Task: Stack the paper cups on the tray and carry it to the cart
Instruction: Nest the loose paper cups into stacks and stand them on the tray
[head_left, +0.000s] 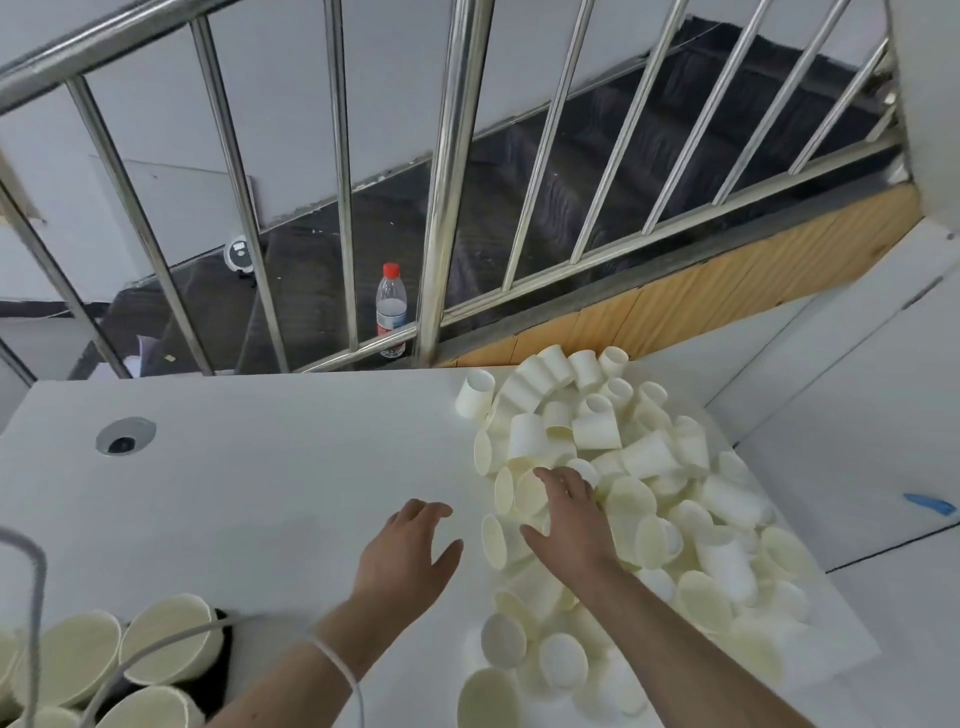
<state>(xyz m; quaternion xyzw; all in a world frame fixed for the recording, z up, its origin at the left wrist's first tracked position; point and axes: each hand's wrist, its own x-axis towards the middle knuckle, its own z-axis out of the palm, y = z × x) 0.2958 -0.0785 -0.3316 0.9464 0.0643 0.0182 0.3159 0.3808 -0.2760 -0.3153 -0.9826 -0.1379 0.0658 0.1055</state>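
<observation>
A big heap of loose white paper cups (649, 493) lies tumbled over the right half of the white table (260, 493). My right hand (569, 519) reaches into the heap's left edge, its fingers spread over a cup lying on its side (527, 493); whether they grip it I cannot tell. My left hand (410, 556) hovers just left of the heap with relaxed fingers and holds nothing. At the bottom left, several upright cups (166, 644) stand on a dark tray (221, 670), mostly hidden by them.
A steel railing (436, 208) runs along the table's far edge, with dark stairs behind it. A red-capped plastic bottle (390, 306) stands behind the bars. A round cable hole (124, 436) sits in the table's left part. A white cable (31, 571) crosses the lower left corner.
</observation>
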